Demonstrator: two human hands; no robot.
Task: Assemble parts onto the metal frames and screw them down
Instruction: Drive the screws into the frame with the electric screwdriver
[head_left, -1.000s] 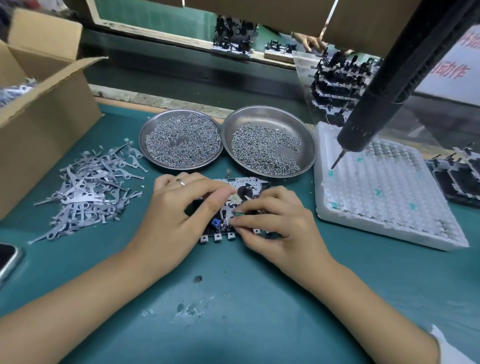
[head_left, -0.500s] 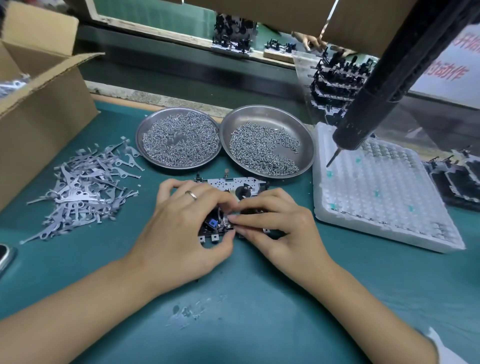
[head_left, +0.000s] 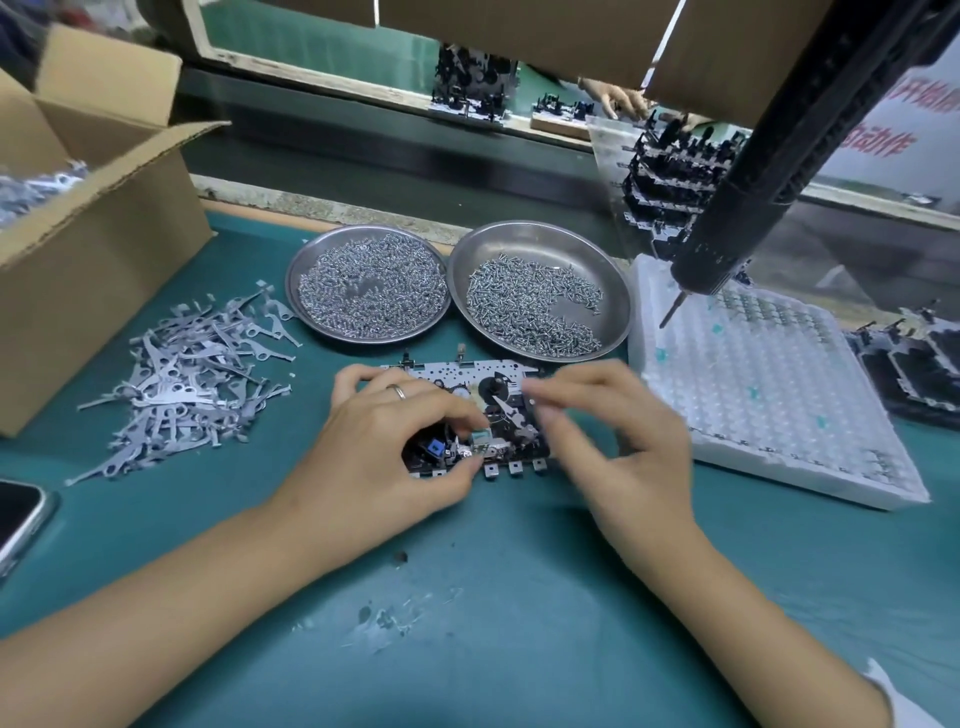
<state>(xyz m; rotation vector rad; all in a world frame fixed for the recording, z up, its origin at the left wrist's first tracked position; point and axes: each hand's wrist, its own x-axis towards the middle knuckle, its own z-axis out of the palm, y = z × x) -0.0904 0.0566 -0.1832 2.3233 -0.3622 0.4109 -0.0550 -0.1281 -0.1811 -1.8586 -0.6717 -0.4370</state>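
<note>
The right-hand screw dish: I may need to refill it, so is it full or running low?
Partly full. The right-hand screw dish shows bare metal along its far side and right edge, with screws heaped over its middle and near side.

Left hand (head_left: 379, 441) curled low, right hand (head_left: 618, 431) raised, fingers loosely spread
</note>
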